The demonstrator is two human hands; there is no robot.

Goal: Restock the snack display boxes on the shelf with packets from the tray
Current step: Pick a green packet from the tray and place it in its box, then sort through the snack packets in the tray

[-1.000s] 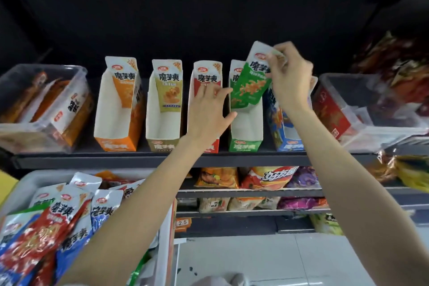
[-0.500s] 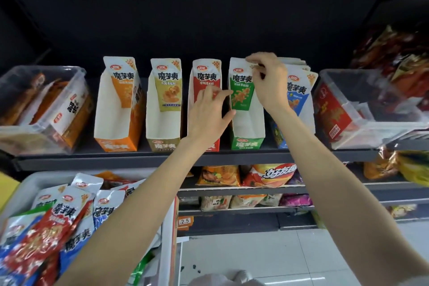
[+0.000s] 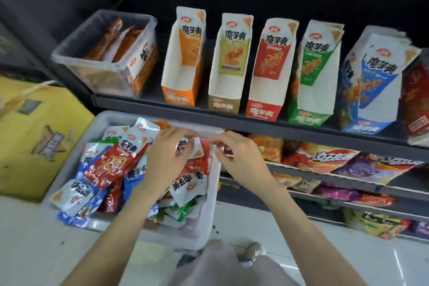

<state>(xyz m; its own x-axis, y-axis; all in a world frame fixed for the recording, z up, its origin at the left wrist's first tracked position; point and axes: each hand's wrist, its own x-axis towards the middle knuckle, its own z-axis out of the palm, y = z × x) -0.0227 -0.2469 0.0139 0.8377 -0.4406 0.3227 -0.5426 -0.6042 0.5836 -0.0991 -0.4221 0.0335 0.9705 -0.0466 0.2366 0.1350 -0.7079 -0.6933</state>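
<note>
The packets [image 3: 109, 165] in the tray [image 3: 204, 234] are glossy foil-like film that catches the light. The tray looks like smooth, pale, translucent plastic. The display boxes [image 3: 267, 72] are matt printed cardboard with plain white insides. The shelf [image 3: 209, 115] is dark, matt metal. The clear bin [image 3: 104, 69] is transparent plastic. The floor [image 3: 348, 260] is shiny tile.

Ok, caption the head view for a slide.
Both hands, left hand and right hand, sort packets in the grey plastic tray below five cardboard display boxes.
</note>
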